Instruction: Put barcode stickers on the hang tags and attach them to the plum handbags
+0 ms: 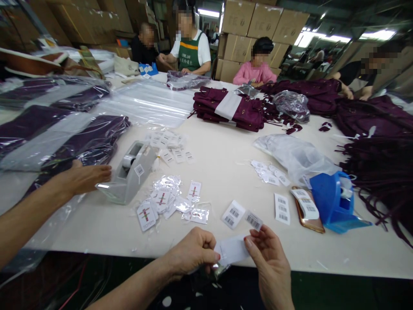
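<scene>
White rectangular paper card (232,250) held between hands, at white table's (219,159) near edge. Left hand (195,249): thumb and forefinger pinching left end. Right hand (269,258): thumb at right end, grey barcode label (253,221) by fingertips; grip unclear. Card judged light, easily creased; hold by edges.

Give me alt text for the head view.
The left hand and right hand hold a white card, with a barcode sticker touching the right one. On the table: printed tags, a gray tape dispenser, a blue tape dispenser and a folded burgundy bundle.
</scene>
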`<state>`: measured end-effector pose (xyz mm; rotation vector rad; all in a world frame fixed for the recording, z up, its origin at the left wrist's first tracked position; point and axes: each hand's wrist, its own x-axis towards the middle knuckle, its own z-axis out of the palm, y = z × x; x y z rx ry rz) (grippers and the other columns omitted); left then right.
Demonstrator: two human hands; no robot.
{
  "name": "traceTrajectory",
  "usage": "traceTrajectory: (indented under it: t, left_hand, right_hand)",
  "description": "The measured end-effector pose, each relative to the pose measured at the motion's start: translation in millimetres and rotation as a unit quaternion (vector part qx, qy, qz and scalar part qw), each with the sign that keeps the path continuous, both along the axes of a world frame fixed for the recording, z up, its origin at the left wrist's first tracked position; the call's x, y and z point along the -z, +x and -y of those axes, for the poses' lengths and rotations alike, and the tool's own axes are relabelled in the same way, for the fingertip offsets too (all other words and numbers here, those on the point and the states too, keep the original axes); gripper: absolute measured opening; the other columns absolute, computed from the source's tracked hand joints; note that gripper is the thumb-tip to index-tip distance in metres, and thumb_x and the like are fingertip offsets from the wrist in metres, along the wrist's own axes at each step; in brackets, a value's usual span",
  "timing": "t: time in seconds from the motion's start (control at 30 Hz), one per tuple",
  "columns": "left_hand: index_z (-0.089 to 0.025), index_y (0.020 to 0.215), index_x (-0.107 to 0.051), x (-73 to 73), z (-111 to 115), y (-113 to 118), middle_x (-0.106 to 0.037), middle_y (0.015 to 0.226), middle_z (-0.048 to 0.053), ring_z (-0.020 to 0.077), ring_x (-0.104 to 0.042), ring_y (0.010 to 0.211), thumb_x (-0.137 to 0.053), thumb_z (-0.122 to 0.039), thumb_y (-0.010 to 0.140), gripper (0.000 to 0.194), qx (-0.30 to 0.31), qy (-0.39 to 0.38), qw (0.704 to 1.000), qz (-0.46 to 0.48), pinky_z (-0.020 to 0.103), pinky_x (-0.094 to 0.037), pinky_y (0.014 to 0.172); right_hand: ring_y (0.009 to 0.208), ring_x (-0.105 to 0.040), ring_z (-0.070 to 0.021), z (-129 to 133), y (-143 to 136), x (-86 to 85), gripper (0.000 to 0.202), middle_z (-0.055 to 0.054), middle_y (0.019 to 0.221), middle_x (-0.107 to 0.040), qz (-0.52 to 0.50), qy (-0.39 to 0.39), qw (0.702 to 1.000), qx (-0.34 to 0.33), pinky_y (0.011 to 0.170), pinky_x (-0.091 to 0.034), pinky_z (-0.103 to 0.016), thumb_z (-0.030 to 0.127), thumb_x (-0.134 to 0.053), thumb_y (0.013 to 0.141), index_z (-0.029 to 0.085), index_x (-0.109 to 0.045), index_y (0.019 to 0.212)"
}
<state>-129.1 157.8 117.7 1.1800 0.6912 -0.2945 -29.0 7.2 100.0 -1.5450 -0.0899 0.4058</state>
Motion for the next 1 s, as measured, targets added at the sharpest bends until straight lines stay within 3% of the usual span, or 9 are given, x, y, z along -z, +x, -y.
traceTrajectory:
  t: [0.13,0.23,0.33,0.63,1.0]
  left_hand:
    - [-0.015,0.052,-0.049,-1.6,-2,1,-0.058,0.046,-0.001,0.008,-0.047,0.039,-0.062,-0.023,0.052,0.015,0.001,-0.002,1.0,-0.016,0.017,-0.028,0.039]
    - [-0.015,0.053,-0.049,-3.5,-2,2,-0.058,0.046,-0.001,0.0081,-0.047,0.039,-0.063,-0.022,0.052,0.016,0.003,-0.015,1.0,-0.016,0.016,-0.03,0.039]
    - [-0.016,0.051,-0.047,-6.6,-2,3,-0.057,0.046,-0.001,0.0082,-0.048,0.039,-0.063,-0.022,0.053,0.017,0.002,-0.018,1.0,-0.015,0.016,-0.031,0.038]
    - [-0.013,0.054,-0.054,-14.5,-3,3,-0.059,0.048,0.0,0.0078,-0.048,0.041,-0.062,-0.021,0.052,0.012,0.008,-0.024,1.0,-0.005,0.017,-0.033,0.042]
    - [-0.012,0.057,-0.058,-8.6,-5,0,-0.06,0.051,0.0,0.0083,-0.049,0.043,-0.063,-0.019,0.054,0.01,0.016,-0.039,0.999,0.019,0.018,-0.033,0.043]
  right_hand:
    - [0.073,-0.056,-0.0145,10,0,-18.5,0.036,-0.001,0.08,-0.064,-0.008,-0.001,1.0,0.01,0.065,-0.047,-0.023,0.037,-0.075,0.06,0.02,-0.062,0.089]
    - [0.055,-0.047,-0.0096,11,-5,-36.0,0.026,0.002,0.059,-0.057,-0.04,-0.033,0.997,-0.054,0.052,-0.04,-0.019,0.041,-0.072,0.063,0.018,-0.064,0.073]
    - [0.048,-0.039,-0.008,6,-9,-44.8,0.028,0.003,0.051,-0.05,-0.054,-0.07,0.991,-0.1,0.046,-0.032,-0.019,0.043,-0.071,0.064,0.016,-0.063,0.067]
    - [0.05,-0.041,-0.0102,1,-10,-35.8,0.031,0.001,0.055,-0.055,-0.029,-0.107,0.98,-0.166,0.047,-0.034,-0.021,0.047,-0.067,0.066,0.017,-0.063,0.067]
    - [0.05,-0.043,-0.0099,4,-5,-24.3,0.028,0.001,0.057,-0.056,0.007,-0.117,0.971,-0.208,0.047,-0.036,-0.02,0.044,-0.064,0.071,0.016,-0.063,0.07]
